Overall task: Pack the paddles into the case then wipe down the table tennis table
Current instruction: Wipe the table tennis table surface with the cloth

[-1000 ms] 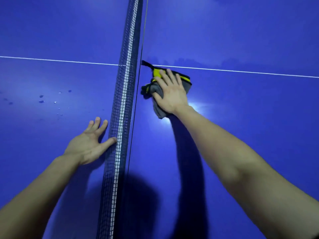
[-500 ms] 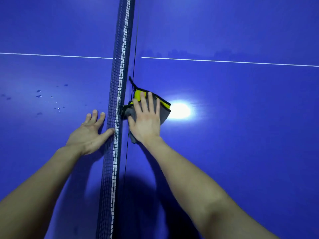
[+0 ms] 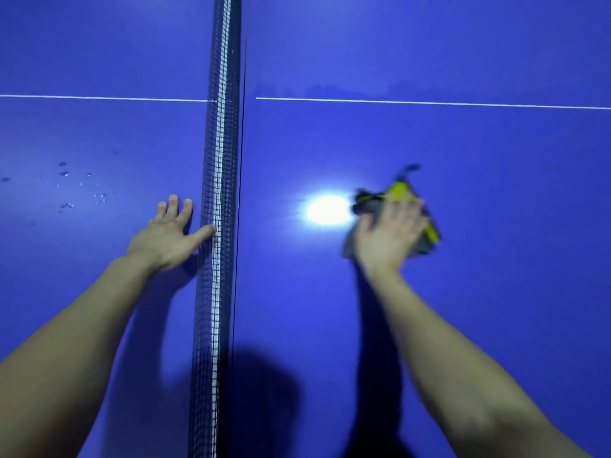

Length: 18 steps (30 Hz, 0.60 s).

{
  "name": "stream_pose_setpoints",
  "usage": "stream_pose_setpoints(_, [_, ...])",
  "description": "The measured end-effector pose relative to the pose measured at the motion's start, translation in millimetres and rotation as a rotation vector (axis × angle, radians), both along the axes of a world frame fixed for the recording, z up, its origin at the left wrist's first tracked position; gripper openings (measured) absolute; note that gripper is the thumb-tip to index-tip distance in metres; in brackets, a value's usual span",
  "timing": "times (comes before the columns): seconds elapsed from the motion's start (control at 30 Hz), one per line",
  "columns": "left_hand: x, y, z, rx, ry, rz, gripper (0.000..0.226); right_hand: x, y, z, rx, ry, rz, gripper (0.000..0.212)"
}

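R hand (image 3: 388,234) lies flat on the grey-yellow cloth (image 3: 401,190). Fingers look straight and are pressing, not gripping, though the blur hides detail. The cloth is on the R half of the table (image 3: 479,309), at 3 o'clock of the lamp glare (image 3: 327,210).

L hand (image 3: 165,238) is palm down with fingers spread wide, thumb tip touching the net (image 3: 216,143).

Paddles and case are not in view.

Step (judged): wiping the R half.

To do well:
- Use even palm pressure.
- Overlap the passes.
- Run the cloth tight along the net base.
- Reach the white line (image 3: 429,103) at 12 o'clock.

Droplets (image 3: 64,173) at 10 o'clock of the L hand are unwiped and need a pass.

Risk: the cloth's loose tab could snag the mesh.
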State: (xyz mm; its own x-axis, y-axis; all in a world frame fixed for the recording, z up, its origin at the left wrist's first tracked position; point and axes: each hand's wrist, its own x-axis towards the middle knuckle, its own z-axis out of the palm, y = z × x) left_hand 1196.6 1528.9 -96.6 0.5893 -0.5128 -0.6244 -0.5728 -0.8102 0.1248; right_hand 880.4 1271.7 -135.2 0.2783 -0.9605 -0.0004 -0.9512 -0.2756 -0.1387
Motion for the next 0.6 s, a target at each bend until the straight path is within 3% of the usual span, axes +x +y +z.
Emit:
stream_pose_setpoints(0.13, [11,-9,0,0.029,0.027,-0.006,0.129,94,141,18,0.108,-0.015,0.552,0.076])
stream_pose_setpoints(0.27, [-17,-6,1,-0.04,0.029,0.137,0.117,67,125,11,0.117,-0.091,0.72,0.071])
stream_pose_setpoints(0.5, [-118,33,14,-0.285,-0.023,0.296,0.05,-172,-15,4,0.054,-0.005,0.086,0.077])
stream_pose_setpoints(0.6, [-143,52,20,-0.304,-0.027,0.34,0.045,-177,-2,4,0.086,-0.037,-0.164,0.078])
